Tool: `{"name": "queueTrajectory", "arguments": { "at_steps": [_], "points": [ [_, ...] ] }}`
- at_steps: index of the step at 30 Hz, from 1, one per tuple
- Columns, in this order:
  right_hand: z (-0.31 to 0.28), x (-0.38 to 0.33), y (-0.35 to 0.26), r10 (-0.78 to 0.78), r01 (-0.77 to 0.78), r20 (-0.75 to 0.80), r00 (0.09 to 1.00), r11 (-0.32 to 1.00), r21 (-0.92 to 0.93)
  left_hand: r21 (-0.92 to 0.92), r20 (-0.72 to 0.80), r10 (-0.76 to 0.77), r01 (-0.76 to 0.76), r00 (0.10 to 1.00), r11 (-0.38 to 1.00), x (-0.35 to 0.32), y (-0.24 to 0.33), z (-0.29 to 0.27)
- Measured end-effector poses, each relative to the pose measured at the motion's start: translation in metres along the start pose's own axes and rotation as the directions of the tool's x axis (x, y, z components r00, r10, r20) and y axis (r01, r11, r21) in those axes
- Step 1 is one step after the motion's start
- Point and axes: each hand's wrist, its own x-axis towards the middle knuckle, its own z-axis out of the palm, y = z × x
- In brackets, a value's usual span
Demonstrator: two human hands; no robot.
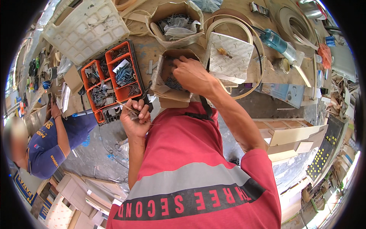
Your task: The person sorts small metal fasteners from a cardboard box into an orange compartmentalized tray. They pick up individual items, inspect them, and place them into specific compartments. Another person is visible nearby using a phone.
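My right hand (193, 75) reaches into an open cardboard box (157, 82) at the table's near edge. Its fingers curl downward and their tips are partly hidden, so what they pinch cannot be made out. Dark nails or screws (173, 83) lie in the bottom of that box. To its left, close to my body, my left hand (138, 114) is closed with a thin brown stick (125, 106) poking out between the fingers. Just beyond the left hand stands an orange compartment organizer (124, 91) holding several kinds of screws and small metal fittings.
Behind the box stands a larger carton (154, 16) of nails and plastic bags. A teal power tool (280, 45), edging coils (295, 24) and a white patterned sheet (230, 57) lie to the right. A white plastic crate (85, 30) is far left; a person in blue (49, 147) works nearby.
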Motion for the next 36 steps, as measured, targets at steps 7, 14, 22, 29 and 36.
{"name": "queueTrajectory", "arguments": {
  "at_steps": [7,14,22,29,36],
  "points": [
    [0.031,-0.001,-0.021,-0.138,0.134,-0.079,0.987,0.990,-0.045,0.013,0.012,0.008,-0.008,1.000,1.000,-0.002,0.003,0.004],
    [0.008,-0.004,-0.019,0.043,-0.046,-0.070,0.997,0.998,-0.037,0.006,-0.007,0.002,-0.002,1.000,1.000,-0.001,0.003,0.001],
    [0.020,0.023,-0.010,0.150,-0.145,0.034,0.988,0.984,-0.108,0.017,0.025,-0.033,0.032,0.999,0.999,0.004,0.000,0.003],
    [-0.012,-0.007,-0.009,0.153,-0.141,-0.110,0.982,0.984,0.113,-0.030,0.015,-0.009,0.010,1.000,0.999,0.000,0.003,-0.003],
    [-0.016,0.019,-0.017,0.041,-0.053,-0.184,0.982,0.997,-0.059,-0.042,0.036,-0.033,0.035,0.999,0.998,0.008,0.005,-0.007]
  ]
}}
